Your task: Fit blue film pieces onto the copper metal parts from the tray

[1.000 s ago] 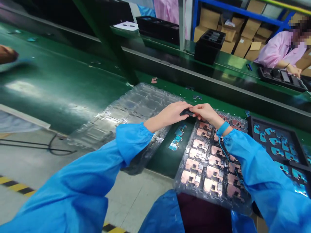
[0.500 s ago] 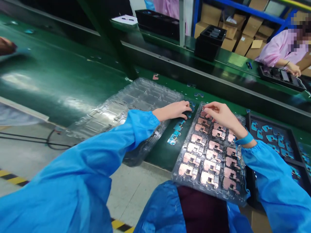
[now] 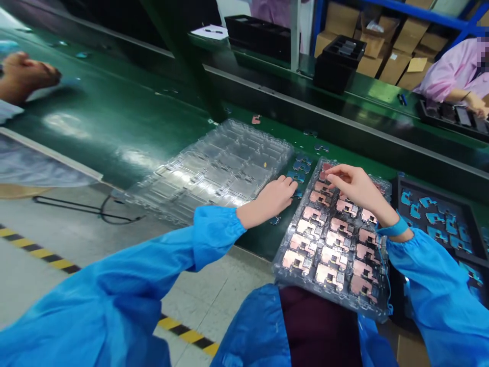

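Observation:
My left hand (image 3: 272,200) reaches over a column of small blue circuit boards (image 3: 301,164) on the green bench. Its fingers are bent but slightly apart, with the tips at one board (image 3: 297,194); the thumb is hidden. My right hand (image 3: 355,189) pinches thumb and forefinger at a copper-coloured circuit board (image 3: 325,169) in the far left corner of a clear plastic tray (image 3: 280,270). Rows of similar copper-faced boards fill this tray, which overhangs the bench's near edge. A blue band circles my right wrist.
Left of my left hand lie clear plastic trays (image 3: 229,163). A black tray (image 3: 401,184) of blue boards stands right. Loose boards (image 3: 321,148) lie farther back. A co-worker's hand (image 3: 32,74) is at far left; a person in pink (image 3: 451,71) works across the bench.
My left hand has come nearer along the column, baring the far boards and covering the near ones. My right hand stays at the tray corner. The co-worker's hand at left shows more.

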{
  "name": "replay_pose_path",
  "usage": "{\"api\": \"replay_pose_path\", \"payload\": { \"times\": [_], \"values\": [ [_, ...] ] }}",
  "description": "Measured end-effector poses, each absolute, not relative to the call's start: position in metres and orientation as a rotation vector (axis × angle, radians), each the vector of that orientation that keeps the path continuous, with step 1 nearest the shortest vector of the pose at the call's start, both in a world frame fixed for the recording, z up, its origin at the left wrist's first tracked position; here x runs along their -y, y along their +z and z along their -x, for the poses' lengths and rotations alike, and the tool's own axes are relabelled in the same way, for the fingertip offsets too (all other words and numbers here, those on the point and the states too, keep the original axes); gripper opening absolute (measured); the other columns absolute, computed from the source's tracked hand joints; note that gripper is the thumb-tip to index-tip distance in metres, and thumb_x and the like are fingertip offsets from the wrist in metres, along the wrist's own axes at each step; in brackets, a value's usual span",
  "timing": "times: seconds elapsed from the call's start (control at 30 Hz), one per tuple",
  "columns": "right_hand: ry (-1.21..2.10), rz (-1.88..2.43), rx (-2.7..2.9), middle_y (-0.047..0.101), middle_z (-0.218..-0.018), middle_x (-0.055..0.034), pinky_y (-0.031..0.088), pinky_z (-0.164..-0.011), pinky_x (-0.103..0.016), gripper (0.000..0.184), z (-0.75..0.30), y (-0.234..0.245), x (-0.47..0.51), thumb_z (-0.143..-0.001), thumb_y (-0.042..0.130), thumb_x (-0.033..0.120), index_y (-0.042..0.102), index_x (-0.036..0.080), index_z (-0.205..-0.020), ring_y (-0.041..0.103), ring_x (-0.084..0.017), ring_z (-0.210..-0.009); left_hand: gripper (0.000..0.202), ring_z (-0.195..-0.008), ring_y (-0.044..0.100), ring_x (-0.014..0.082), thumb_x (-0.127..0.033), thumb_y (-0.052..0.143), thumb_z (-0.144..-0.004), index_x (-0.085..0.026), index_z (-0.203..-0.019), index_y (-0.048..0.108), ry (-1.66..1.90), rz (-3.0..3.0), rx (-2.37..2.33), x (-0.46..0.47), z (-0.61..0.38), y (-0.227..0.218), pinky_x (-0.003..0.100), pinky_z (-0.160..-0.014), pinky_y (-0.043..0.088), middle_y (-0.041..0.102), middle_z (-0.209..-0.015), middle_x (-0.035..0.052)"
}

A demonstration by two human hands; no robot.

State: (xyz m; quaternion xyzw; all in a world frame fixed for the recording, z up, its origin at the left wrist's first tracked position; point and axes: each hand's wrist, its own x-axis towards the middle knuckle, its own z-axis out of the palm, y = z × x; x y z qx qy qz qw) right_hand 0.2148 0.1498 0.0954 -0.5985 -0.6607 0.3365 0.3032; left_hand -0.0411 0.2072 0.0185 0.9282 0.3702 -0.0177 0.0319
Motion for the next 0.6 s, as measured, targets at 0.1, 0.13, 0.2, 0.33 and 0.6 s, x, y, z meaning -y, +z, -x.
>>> {"api": "replay_pose_path", "payload": {
  "times": [0.1,0.13,0.2,0.33,0.6],
  "values": [
    [0.880,1.590,1.748,0.081,-0.119,-0.0088,0.062,-0.079,-0.039,0.026,-0.217,0.096,-0.147,-0.101,0.064,0.043,0.076,0.022,-0.108,0.079,-0.027,-0.097,0.020,-0.116,0.063,0.0315,-0.004,0.053,-0.102,-0.013,-0.110,0.069,-0.027,-2.887,-1.104,-0.218,0.038,0.018,0.042,-0.096,0.054,0.068,-0.120,0.0175],
    [0.880,1.593,1.748,0.081,-0.117,-0.0094,0.062,-0.080,-0.039,0.026,-0.217,0.097,-0.146,-0.101,0.064,0.043,0.076,0.021,-0.107,0.079,-0.027,-0.097,0.022,-0.115,0.063,0.0315,-0.003,0.051,-0.102,-0.013,-0.110,0.070,-0.020,-2.889,-1.110,-0.222,0.037,0.018,0.042,-0.094,0.054,0.068,-0.120,0.0181],
    [0.873,1.596,1.747,0.081,-0.114,-0.0100,0.062,-0.082,-0.040,0.026,-0.219,0.099,-0.143,-0.101,0.063,0.042,0.077,0.021,-0.106,0.079,-0.027,-0.095,0.024,-0.113,0.064,0.0322,-0.003,0.049,-0.103,-0.012,-0.111,0.070,-0.016,-2.889,-1.136,-0.226,0.035,0.018,0.043,-0.092,0.055,0.067,-0.122,0.0195],
    [0.857,1.600,1.737,0.082,-0.109,-0.0090,0.061,-0.080,-0.039,0.025,-0.224,0.102,-0.137,-0.100,0.061,0.040,0.076,0.020,-0.102,0.079,-0.026,-0.091,0.027,-0.117,0.064,0.0330,-0.005,0.046,-0.105,-0.011,-0.117,0.069,-0.023,-2.887,-1.188,-0.218,0.038,0.023,0.044,-0.094,0.056,0.066,-0.126,0.0203],
    [0.857,1.618,1.738,0.081,-0.113,-0.0092,0.057,-0.069,-0.035,0.032,-0.232,0.097,-0.133,-0.103,0.062,0.048,0.078,0.020,-0.110,0.078,-0.026,-0.089,0.034,-0.106,0.071,0.0341,-0.035,0.067,-0.104,-0.010,-0.127,0.064,-0.222,-2.620,-1.431,-0.146,0.068,0.031,0.043,-0.083,0.061,0.065,-0.124,0.0204]
  ]
}}
